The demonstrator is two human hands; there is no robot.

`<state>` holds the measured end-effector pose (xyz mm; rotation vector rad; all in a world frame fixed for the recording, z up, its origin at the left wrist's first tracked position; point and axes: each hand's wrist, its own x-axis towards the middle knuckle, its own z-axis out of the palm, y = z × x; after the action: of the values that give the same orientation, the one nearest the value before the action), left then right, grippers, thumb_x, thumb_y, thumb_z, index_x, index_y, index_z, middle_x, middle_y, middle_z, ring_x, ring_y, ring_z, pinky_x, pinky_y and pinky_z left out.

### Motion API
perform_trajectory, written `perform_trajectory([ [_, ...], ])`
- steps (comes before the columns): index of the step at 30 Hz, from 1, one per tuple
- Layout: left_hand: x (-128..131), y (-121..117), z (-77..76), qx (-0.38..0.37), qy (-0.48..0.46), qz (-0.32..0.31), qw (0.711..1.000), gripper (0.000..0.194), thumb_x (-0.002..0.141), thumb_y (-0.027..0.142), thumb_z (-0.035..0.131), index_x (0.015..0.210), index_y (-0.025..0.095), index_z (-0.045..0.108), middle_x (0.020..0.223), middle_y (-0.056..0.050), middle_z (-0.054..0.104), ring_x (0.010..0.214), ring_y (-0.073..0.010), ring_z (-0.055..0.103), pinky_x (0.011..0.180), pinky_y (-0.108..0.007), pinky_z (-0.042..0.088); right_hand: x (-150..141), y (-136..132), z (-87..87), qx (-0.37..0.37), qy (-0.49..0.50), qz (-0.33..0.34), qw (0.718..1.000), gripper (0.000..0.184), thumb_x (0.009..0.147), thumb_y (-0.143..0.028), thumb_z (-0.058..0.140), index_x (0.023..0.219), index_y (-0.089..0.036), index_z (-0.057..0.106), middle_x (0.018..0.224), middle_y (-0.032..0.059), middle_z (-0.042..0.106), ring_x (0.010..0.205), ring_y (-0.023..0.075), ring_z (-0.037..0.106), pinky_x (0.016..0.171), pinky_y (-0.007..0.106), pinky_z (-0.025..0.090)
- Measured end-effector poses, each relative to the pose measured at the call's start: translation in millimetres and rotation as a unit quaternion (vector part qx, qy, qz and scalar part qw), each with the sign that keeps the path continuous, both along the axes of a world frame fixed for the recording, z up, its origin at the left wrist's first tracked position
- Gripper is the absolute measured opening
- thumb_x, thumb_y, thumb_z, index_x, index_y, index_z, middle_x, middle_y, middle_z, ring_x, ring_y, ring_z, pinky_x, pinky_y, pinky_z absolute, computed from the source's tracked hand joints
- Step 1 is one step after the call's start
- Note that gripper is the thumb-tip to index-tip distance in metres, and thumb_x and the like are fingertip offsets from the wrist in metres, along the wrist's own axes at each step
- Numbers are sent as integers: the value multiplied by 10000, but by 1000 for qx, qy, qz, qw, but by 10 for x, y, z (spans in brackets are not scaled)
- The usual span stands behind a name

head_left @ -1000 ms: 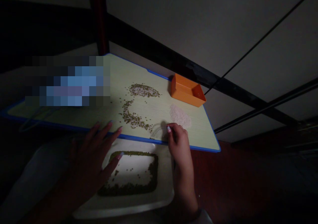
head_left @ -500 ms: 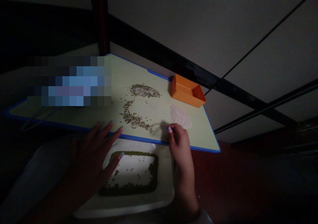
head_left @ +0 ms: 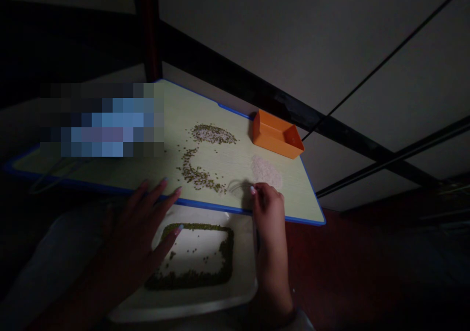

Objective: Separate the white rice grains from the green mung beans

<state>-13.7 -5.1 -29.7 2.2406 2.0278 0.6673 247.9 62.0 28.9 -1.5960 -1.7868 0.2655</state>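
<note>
My right hand (head_left: 267, 207) is closed in a pinch on a small clear plastic piece (head_left: 236, 187) at the near edge of a pale green board (head_left: 176, 110). Its tip lies beside a trail of green beans (head_left: 196, 176). A white pile of rice (head_left: 266, 170) lies just beyond my right hand. My left hand (head_left: 137, 230) rests flat with fingers spread, on the board's blue front edge and over a white tray (head_left: 242, 277). The tray holds green beans along its inner rim.
An orange box (head_left: 277, 134) stands at the board's far right corner. A mixed heap of beans and rice (head_left: 213, 133) lies mid-board. A blurred patch covers the board's left part. Dark beams and a red post rise behind. The scene is dim.
My right hand has shifted slightly right and away, drawing the clear piece along the board's front edge. My left hand has stayed put.
</note>
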Motion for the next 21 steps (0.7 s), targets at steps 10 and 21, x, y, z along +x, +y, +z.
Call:
perform_trajectory([
  [10,15,-3,19,-3,-15,11,1000,569,948,449,349,1512,377,333,1656,-47,339,1569,-327,189,1147,-736,290,-46,-40,7,14,33,20,999,162,932,-252,492,910,-205,646,874,67,731,794,214,617,758,344,412],
  [21,-8,0,11,-10,-36,1,999,569,941,461,384,1504,387,348,1658,-43,336,1574,-318,174,1163,-733,280,-36,-16,-2,8,32,14,999,151,925,-255,490,910,-210,633,851,67,719,766,213,614,727,336,411],
])
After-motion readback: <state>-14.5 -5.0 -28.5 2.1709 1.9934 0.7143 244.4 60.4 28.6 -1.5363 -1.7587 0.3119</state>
